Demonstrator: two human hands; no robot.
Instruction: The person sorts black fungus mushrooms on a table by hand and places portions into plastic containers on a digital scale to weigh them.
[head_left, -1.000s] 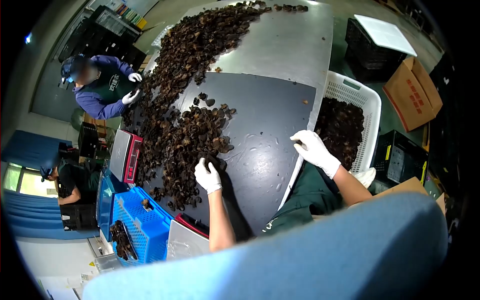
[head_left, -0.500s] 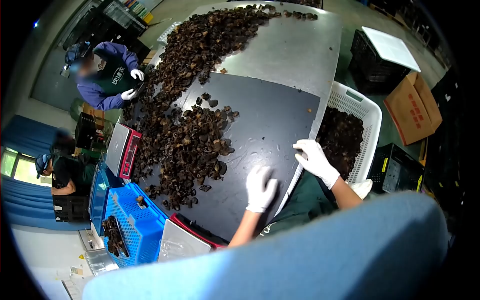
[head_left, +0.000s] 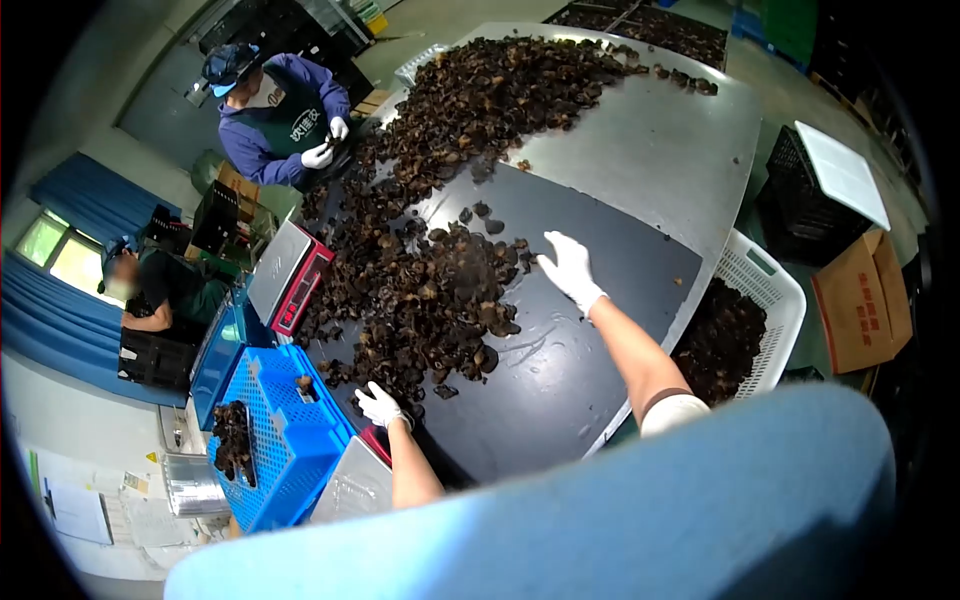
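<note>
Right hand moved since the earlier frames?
Yes. Judged against the dark mat, the right hand went from its edge near the white basket inward, towards the dark pile.

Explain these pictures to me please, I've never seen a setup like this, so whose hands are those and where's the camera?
There's no machine: these are a person's own hands in white gloves. One camera, worn on the head, looks forward and down.

A big heap of dark, mushroom-like pieces lies on a metal table and a dark sheet covering part of it. The left hand is at the heap's near edge; the right hand is open beside its right edge. I see nothing held in the right; the left is too small to tell.

Around them are a white basket of dark pieces, a red-edged scale and a co-worker across the heap.
</note>
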